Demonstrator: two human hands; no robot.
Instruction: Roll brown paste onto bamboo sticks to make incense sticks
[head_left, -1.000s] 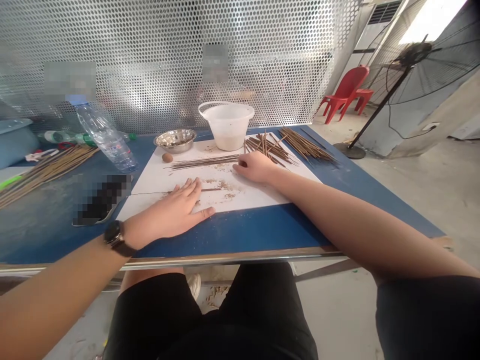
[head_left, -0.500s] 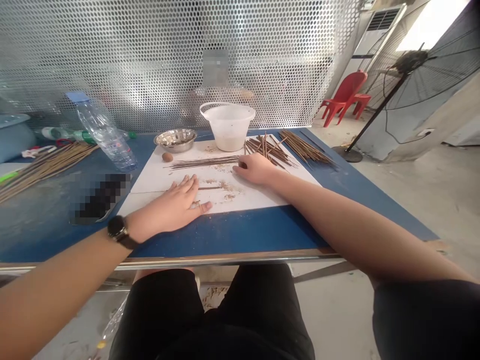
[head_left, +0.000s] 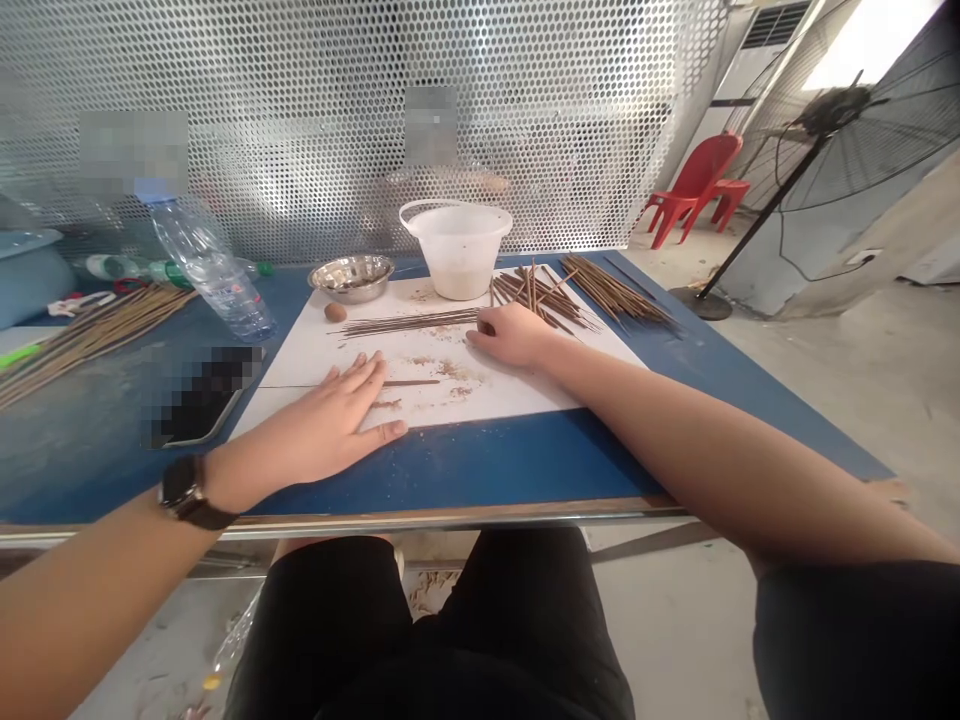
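My left hand (head_left: 341, 415) lies flat, fingers stretched out, over a thin incense stick (head_left: 412, 382) on a white sheet (head_left: 525, 390). The stick's thin bare end shows left of the hand, its thicker brown part to the right. My right hand (head_left: 514, 335) rests on the sheet with fingers curled; a dark spot shows at the fingers, but what they hold is hidden. It is beside the right end of a row of incense sticks (head_left: 412, 322). Brown crumbs (head_left: 450, 370) lie between the hands. A brown ball (head_left: 335, 312) sits near the row's left end.
Behind are a steel bowl (head_left: 352, 278) and a white bucket (head_left: 461, 250). More sticks lie in a crossed pile (head_left: 544, 295) and a bundle (head_left: 615, 290). At left are a plastic bottle (head_left: 210, 265), a blurred dark phone-like object (head_left: 202, 395) and long sticks (head_left: 97, 330).
My left hand has slid left and slightly toward me, staying flat; more of the stick shows to its right. The right hand has hardly moved.
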